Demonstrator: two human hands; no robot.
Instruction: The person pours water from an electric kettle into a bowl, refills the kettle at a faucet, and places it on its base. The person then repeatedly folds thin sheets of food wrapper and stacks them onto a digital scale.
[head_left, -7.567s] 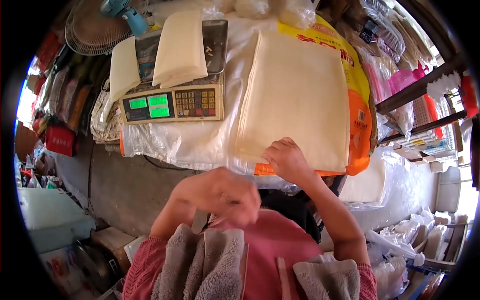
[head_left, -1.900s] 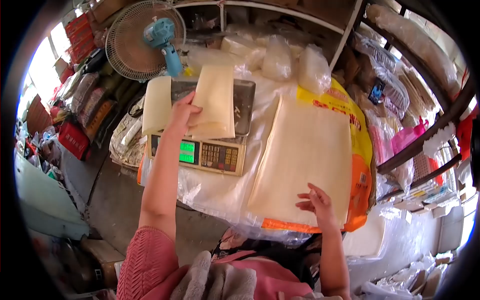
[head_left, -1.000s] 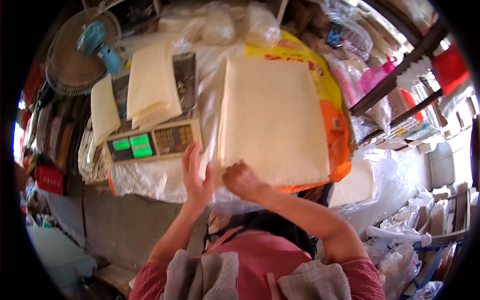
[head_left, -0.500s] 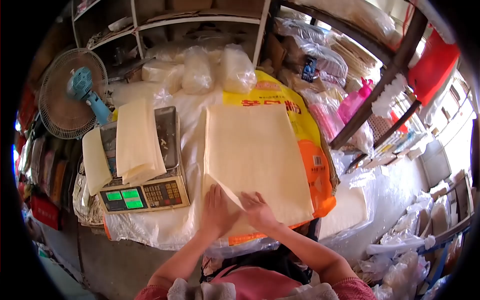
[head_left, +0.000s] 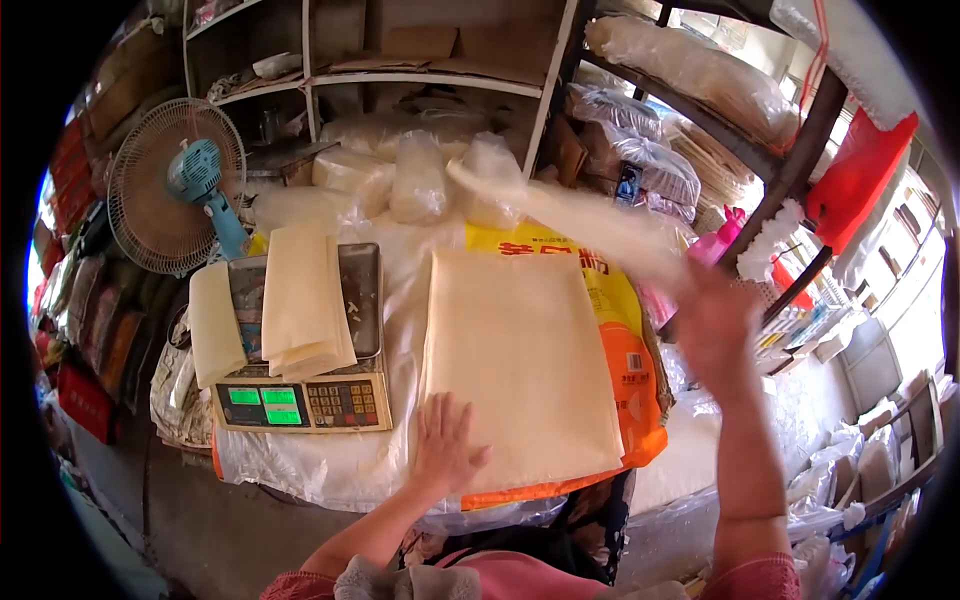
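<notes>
A stack of thin cream-coloured sheets lies squared up on the table. My left hand rests flat on its lower left corner, fingers spread. Raised at the right, my right hand is smeared by motion and grips the end of one thin cream-coloured sheet. That sheet trails in the air to the left, above the far end of the stack. Left of the stack, a folded bundle of similar sheets lies on a digital scale with lit green displays. Another folded piece leans at the scale's left side.
Beneath the stack is a yellow and orange printed sack. Plastic-wrapped packs stand at the back, below a shelf. A fan is at the left. A dark frame post rises near my right arm.
My right hand has left the stack's near edge and swung up and right, lifting a sheet off. The left hand has flattened onto the corner. The view has shifted slightly.
</notes>
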